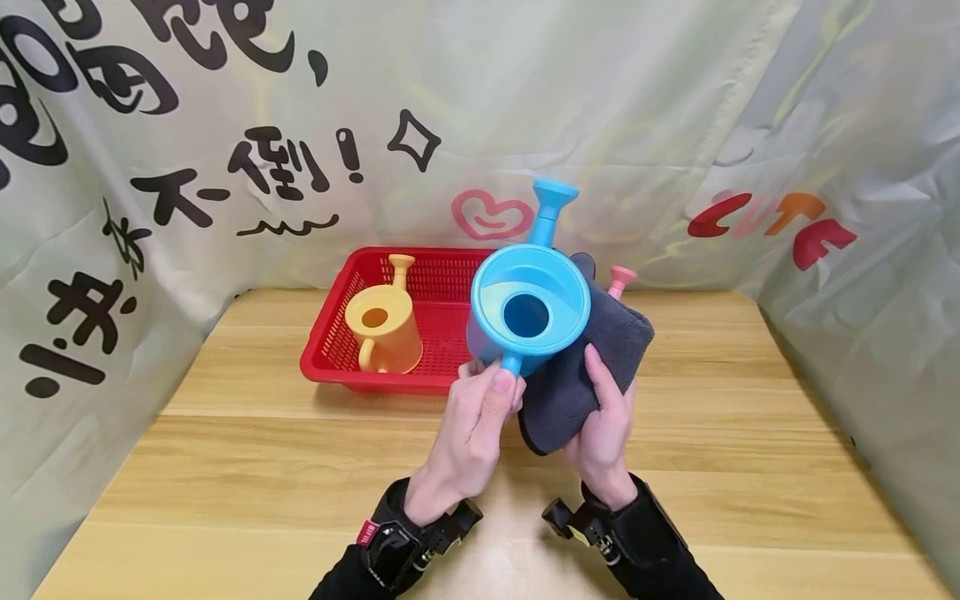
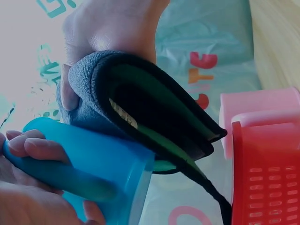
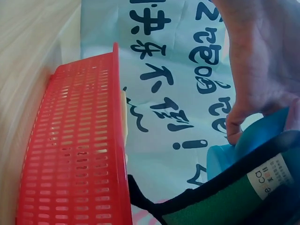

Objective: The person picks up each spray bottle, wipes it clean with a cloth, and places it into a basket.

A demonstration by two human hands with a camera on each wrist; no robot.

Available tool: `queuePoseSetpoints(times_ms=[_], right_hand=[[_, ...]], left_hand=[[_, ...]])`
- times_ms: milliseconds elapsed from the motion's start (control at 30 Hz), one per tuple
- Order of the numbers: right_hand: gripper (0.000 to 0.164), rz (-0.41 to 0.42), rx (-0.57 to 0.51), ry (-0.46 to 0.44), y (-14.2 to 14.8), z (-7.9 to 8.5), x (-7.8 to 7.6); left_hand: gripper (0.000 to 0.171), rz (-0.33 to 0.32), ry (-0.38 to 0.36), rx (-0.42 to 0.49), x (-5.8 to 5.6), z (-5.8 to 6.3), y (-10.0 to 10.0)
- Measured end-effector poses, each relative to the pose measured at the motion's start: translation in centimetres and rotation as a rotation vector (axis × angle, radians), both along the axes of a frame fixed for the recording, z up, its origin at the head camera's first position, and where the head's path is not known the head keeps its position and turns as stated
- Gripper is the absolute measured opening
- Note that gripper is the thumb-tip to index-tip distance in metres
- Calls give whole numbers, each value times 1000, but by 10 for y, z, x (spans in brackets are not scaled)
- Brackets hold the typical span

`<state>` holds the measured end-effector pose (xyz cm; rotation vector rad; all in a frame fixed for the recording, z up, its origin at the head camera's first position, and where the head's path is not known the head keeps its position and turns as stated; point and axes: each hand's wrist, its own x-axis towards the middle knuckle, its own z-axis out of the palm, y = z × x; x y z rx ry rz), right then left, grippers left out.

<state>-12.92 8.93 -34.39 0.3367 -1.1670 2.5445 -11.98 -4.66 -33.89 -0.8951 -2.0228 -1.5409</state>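
Observation:
My left hand [image 1: 474,425] grips the handle of a light blue toy watering can [image 1: 491,279], held up above the table with its open top turned to the head camera and its spout pointing away. In the left wrist view the fingers curl round the can's handle [image 2: 56,176]. My right hand [image 1: 606,429] holds a folded dark grey cloth [image 1: 558,404] against the can's right side. The cloth's green inner face [image 3: 211,206], black edging and white label [image 3: 269,174] show in the right wrist view. The right fingers are partly hidden behind the cloth.
A red perforated basket [image 1: 324,360] stands at the back, with a yellow watering can [image 1: 397,337] inside at its left. A pink watering can [image 2: 262,105] is beside the basket, mostly hidden in the head view. Printed sheeting [image 1: 637,125] walls in the wooden table [image 1: 300,483].

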Motion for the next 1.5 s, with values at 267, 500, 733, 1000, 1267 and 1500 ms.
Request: queuePoseSetpoints(times_ms=[267, 500, 733, 1000, 1267, 1500], right_hand=[[31, -51, -25, 16, 5, 4, -4], [28, -123, 22, 21, 1, 3, 1], [31, -294, 149, 87, -17, -4, 14], [40, -458, 349, 284, -22, -15, 17], [48, -497, 392, 373, -17, -14, 13], [28, -303, 41, 183, -5, 1, 7]], left_hand=[[38, -32, -27, -60, 2, 4, 1], [37, -61, -20, 5, 0, 2, 3], [36, -109, -108, 134, 1, 2, 3], [43, -168, -211, 179, 4, 5, 2], [43, -192, -237, 160, 4, 5, 2], [39, -208, -169, 71, 3, 3, 3]])
